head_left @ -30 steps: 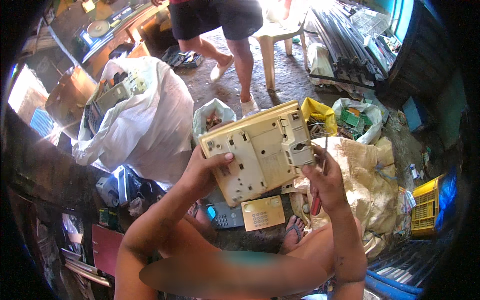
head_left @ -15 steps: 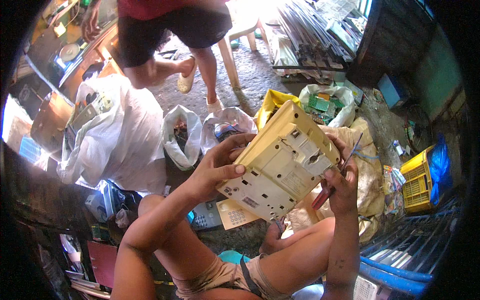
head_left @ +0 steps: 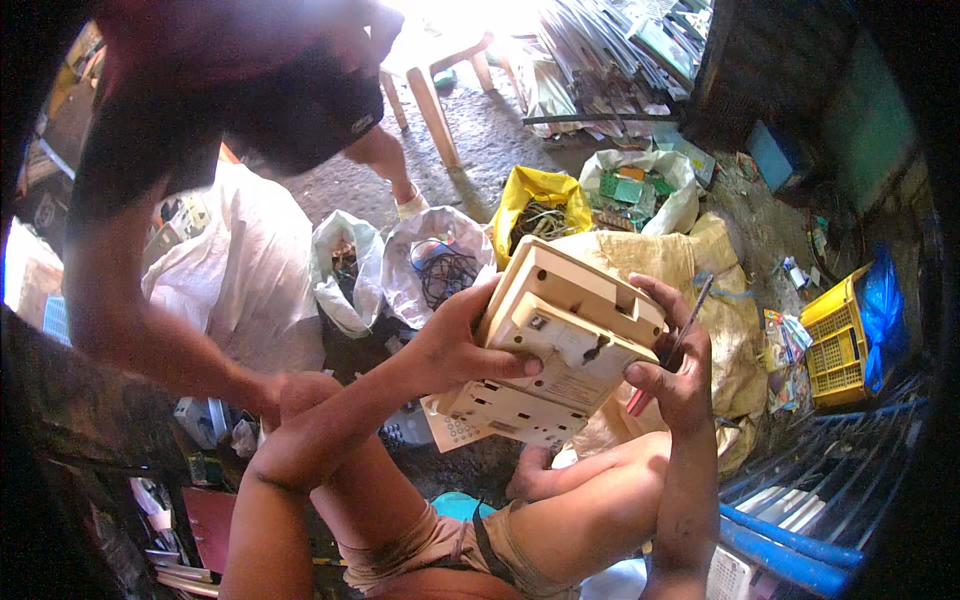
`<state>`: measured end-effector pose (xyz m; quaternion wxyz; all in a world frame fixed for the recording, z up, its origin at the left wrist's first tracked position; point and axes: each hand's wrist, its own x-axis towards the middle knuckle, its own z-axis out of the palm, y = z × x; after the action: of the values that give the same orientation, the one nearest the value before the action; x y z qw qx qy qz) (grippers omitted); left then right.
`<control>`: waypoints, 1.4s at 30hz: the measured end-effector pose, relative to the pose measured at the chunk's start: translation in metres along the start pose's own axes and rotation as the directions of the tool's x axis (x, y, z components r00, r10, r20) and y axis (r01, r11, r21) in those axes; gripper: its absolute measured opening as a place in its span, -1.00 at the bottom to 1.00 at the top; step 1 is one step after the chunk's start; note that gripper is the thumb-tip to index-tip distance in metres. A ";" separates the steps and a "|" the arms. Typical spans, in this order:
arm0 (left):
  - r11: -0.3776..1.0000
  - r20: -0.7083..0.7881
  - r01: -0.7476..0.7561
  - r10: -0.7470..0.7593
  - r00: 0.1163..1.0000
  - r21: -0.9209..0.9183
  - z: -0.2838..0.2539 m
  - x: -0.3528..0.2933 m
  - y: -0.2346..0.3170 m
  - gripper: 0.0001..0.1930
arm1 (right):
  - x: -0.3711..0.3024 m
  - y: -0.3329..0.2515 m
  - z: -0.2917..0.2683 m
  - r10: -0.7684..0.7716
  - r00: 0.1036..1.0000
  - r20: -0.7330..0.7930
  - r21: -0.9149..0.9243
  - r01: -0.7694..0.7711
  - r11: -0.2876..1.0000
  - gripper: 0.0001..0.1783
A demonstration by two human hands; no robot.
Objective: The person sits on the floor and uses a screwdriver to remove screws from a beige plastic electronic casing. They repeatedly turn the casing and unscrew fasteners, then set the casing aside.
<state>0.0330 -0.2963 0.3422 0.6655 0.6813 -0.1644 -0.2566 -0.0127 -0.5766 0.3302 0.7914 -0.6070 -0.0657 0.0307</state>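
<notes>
In front of my lap I hold a beige desk telephone housing (head_left: 575, 388), its underside with slots and screw holes facing me. My left hand (head_left: 455, 345) is closed around its left edge, thumb on the underside. At the right edge, my right hand (head_left: 680, 375) grips the housing and also keeps a screwdriver (head_left: 638, 402) in its fingers, red handle down and thin shaft pointing up. Below the housing, a beige keypad panel (head_left: 452, 430) partly shows on the floor.
Another person (head_left: 230, 100) leans in at the left, an arm reaching down by my left knee. Ahead stand a white sack of cables (head_left: 400, 245), a yellow bag (head_left: 515, 190) and a sack of green circuit boards (head_left: 680, 205). A yellow crate (head_left: 835, 350) lies right, above blue metal bars (head_left: 790, 545).
The telephone housing has tilted, so its far edge now faces me more. The other person has come closer on the left and bent down, reaching toward my knee.
</notes>
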 end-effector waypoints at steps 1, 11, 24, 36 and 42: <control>0.999 -0.012 0.001 -0.001 1.000 -0.043 0.001 0.001 0.000 -0.13 | 0.001 0.000 0.000 0.010 1.000 -0.015 0.005 -0.010 1.000 0.08; 0.970 -0.060 0.087 -0.103 0.993 -0.228 0.001 0.006 -0.002 -0.23 | 0.005 -0.001 0.003 -0.045 0.997 0.054 0.019 0.044 0.999 0.21; 0.965 -0.057 0.104 -0.121 0.991 -0.241 -0.002 -0.001 0.002 -0.25 | 0.007 -0.013 0.016 0.013 0.999 -0.044 -0.098 -0.017 0.995 -0.03; 0.942 -0.047 0.142 -0.164 0.985 -0.304 -0.005 -0.008 0.002 -0.18 | 0.009 -0.016 0.022 0.141 0.986 -0.083 -0.129 -0.151 0.980 0.04; 0.976 -0.087 0.103 -0.122 0.989 -0.191 -0.015 -0.016 0.002 -0.06 | 0.011 -0.017 0.029 0.182 0.982 0.048 -0.206 -0.168 0.964 0.06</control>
<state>0.0288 -0.2747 0.3464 0.7178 0.6363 -0.0680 -0.2741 -0.0067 -0.5519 0.3547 0.7174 -0.6861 -0.0409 0.1139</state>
